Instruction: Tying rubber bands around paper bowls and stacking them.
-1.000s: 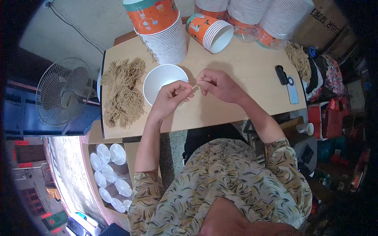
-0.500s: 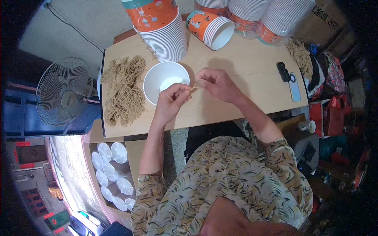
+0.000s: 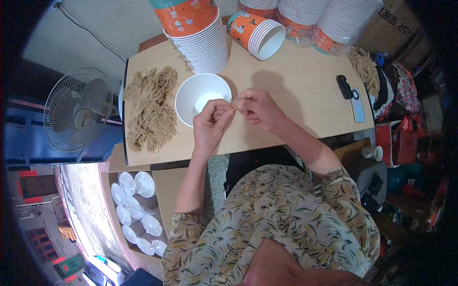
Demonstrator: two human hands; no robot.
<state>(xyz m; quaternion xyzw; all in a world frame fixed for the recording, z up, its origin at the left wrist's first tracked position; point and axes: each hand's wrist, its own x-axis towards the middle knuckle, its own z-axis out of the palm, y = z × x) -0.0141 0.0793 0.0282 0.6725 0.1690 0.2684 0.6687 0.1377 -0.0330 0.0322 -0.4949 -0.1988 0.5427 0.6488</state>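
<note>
In front of my chest, above the near part of the table, my left hand and my right hand meet fingertip to fingertip. Both pinch a thin, short tan cord, which runs between them; its ends are mostly hidden by the fingers. Just behind my left hand stands a white paper bucket, its mouth facing up. A heap of loose tan cords lies to the left of the bucket.
A tall stack of orange paper buckets stands behind; a shorter stack lies tipped over. More wrapped stacks are at the back. A phone and black clip-like object lie right. A carton of clear plastic cups sits lower left.
My hands have come closer together, and the left has moved slightly right. My right fingers have curled further round the cord.
</note>
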